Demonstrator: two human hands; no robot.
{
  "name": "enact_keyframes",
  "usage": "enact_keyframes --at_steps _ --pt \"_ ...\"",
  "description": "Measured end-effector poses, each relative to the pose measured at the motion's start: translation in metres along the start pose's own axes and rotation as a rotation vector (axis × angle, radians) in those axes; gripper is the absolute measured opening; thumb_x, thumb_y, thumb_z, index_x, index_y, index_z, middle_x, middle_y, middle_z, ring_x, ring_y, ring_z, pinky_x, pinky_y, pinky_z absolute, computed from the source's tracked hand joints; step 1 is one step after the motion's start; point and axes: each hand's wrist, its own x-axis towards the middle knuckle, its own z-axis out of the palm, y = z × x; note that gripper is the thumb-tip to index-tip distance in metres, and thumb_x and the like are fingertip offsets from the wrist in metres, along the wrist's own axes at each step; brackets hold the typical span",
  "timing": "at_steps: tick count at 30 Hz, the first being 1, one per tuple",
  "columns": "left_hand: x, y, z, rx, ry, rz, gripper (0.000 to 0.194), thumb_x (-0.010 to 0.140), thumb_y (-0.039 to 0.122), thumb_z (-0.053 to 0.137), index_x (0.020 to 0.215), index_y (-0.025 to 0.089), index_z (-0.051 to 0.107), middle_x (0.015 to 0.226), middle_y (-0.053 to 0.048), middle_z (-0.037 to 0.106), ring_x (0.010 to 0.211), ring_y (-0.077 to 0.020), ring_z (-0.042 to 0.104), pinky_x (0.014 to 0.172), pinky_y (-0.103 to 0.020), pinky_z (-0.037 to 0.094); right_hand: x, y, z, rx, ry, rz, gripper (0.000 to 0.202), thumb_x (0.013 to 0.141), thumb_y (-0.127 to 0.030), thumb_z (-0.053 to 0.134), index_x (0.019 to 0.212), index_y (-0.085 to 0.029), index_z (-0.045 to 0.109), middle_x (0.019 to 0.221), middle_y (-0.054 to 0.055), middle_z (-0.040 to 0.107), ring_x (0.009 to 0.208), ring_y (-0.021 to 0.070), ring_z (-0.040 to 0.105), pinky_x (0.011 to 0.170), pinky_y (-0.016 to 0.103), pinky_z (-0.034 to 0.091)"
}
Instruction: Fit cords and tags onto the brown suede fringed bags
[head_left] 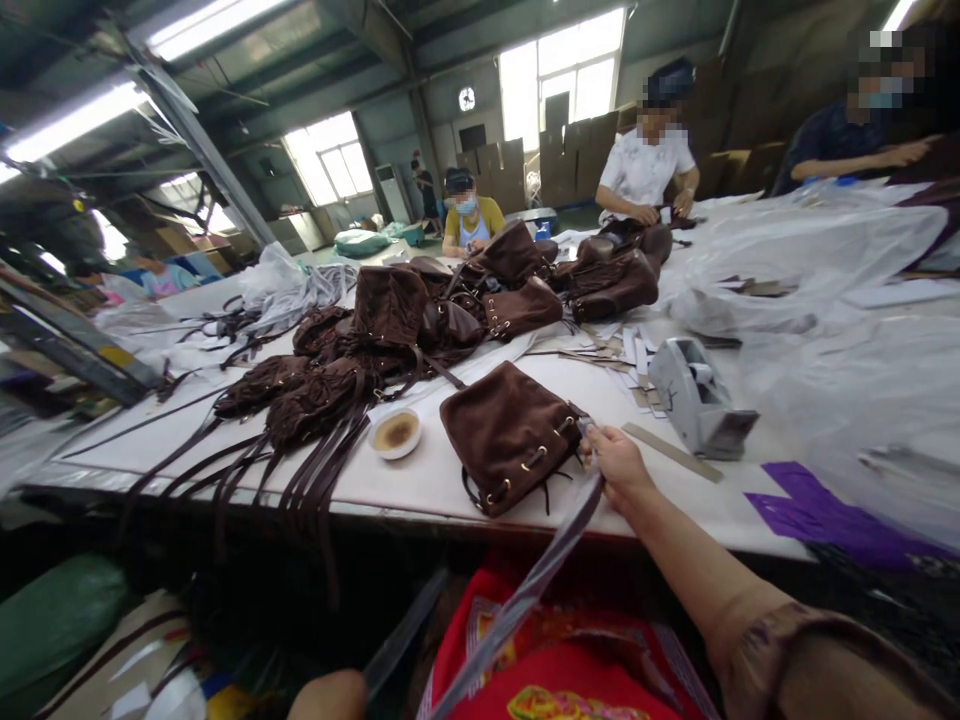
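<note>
My right hand (616,462) is closed around a strap wrapped in clear plastic (551,560), beside the gathered edge of a dark brown drawstring bag (510,425). The bag lies on the white-covered table near its front edge, with gold eyelets and a cord along its mouth. From my hand the wrapped strap runs down toward my lap, over a red cloth (540,650). My left hand does not show clearly; a rounded patch of bare skin (330,695) at the bottom edge could be a knee or part of an arm.
Several brown bags (390,310) are heaped beyond, their straps (322,490) hanging over the table edge. A small white bowl (395,434) holds brownish stuff. A grey tape dispenser (699,400), card strips and purple sheet (832,515) lie right. Co-workers sit across the table.
</note>
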Motion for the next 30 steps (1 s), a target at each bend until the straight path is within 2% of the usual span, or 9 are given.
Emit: enact_keyframes --at_steps 5,9,12,16,21,23,25,27,30 --pt "0.025 0.101 -0.05 -0.489 0.351 0.393 0.056 0.089 0.049 0.049 0.132 0.013 0.054 0.102 -0.011 0.071 0.086 -0.0223 0.069 0.083 -0.034 0.052 -0.004 -0.001 0.0 -0.001 -0.019 -0.008 0.047 0.06 -0.053 0.084 0.077 -0.02 0.054 0.051 -0.007 0.053 0.038 0.0059 0.04 0.033 0.018 0.03" --pt "0.062 0.179 -0.088 -0.661 0.422 0.426 0.069 0.082 0.057 0.06 0.131 0.009 0.053 0.09 -0.01 0.073 0.078 -0.0224 0.068 0.071 -0.03 0.051 -0.013 -0.005 -0.003 0.011 -0.062 0.005 0.051 0.058 -0.053 0.085 0.079 -0.02 0.053 0.051 -0.007 0.053 0.038 0.0052 0.038 0.034 0.017 0.03" --pt "0.097 0.212 -0.109 -0.657 0.44 0.35 0.043 0.076 0.044 0.069 0.102 0.009 0.069 0.082 -0.009 0.073 0.072 -0.0216 0.066 0.061 -0.027 0.047 -0.017 -0.006 -0.006 0.041 -0.086 0.012 0.054 0.057 -0.054 0.086 0.083 -0.021 0.053 0.053 -0.009 0.052 0.037 0.0038 0.036 0.034 0.016 0.03" --pt "0.138 0.242 -0.154 -0.627 0.54 0.372 0.008 0.074 0.017 0.063 0.073 0.012 0.069 0.067 -0.006 0.068 0.065 -0.0193 0.063 0.061 -0.026 0.045 -0.013 -0.004 -0.008 0.15 -0.09 0.042 0.049 0.061 -0.047 0.087 0.083 -0.022 0.052 0.055 -0.009 0.054 0.037 0.0025 0.036 0.034 0.013 0.029" --pt "0.156 0.276 -0.218 -0.594 0.805 0.48 0.02 0.084 0.017 0.053 0.096 0.014 0.069 0.107 -0.014 0.068 0.106 -0.0255 0.059 0.094 -0.034 0.043 0.001 -0.002 -0.006 0.211 -0.107 0.071 0.027 0.073 -0.031 0.082 0.082 -0.02 0.06 0.065 -0.003 0.063 0.046 0.0078 0.053 0.042 0.019 0.047" --pt "0.151 0.286 -0.215 -0.587 0.904 0.556 0.029 0.087 0.017 0.05 0.113 0.013 0.064 0.121 -0.016 0.061 0.117 -0.0251 0.053 0.1 -0.035 0.039 0.007 -0.001 -0.005 0.209 -0.119 0.116 0.02 0.074 -0.025 0.08 0.086 -0.018 0.064 0.077 0.003 0.07 0.063 0.0143 0.066 0.056 0.026 0.057" --pt "0.14 0.295 -0.192 -0.556 0.908 0.752 0.026 0.088 0.02 0.05 0.109 0.013 0.065 0.11 -0.014 0.065 0.107 -0.0238 0.057 0.096 -0.034 0.042 0.01 -0.001 -0.005 0.217 -0.155 0.162 0.018 0.074 -0.021 0.078 0.089 -0.018 0.068 0.088 0.005 0.073 0.079 0.019 0.07 0.068 0.032 0.06" --pt "0.127 0.301 -0.155 -0.54 0.634 0.969 0.022 0.091 0.027 0.049 0.088 0.017 0.069 0.087 -0.008 0.068 0.085 -0.0195 0.061 0.082 -0.03 0.046 0.012 -0.001 -0.007 0.231 -0.206 0.176 0.017 0.075 -0.021 0.078 0.089 -0.017 0.07 0.091 0.006 0.074 0.084 0.0203 0.07 0.075 0.034 0.06" --pt "0.112 0.308 -0.105 -0.659 0.198 0.992 0.032 0.089 0.038 0.051 0.071 0.016 0.064 0.07 -0.003 0.065 0.067 -0.0157 0.058 0.064 -0.026 0.044 0.014 -0.001 -0.009 0.248 -0.245 0.156 0.016 0.074 -0.023 0.079 0.087 -0.017 0.072 0.087 0.005 0.074 0.085 0.0194 0.07 0.08 0.032 0.057"
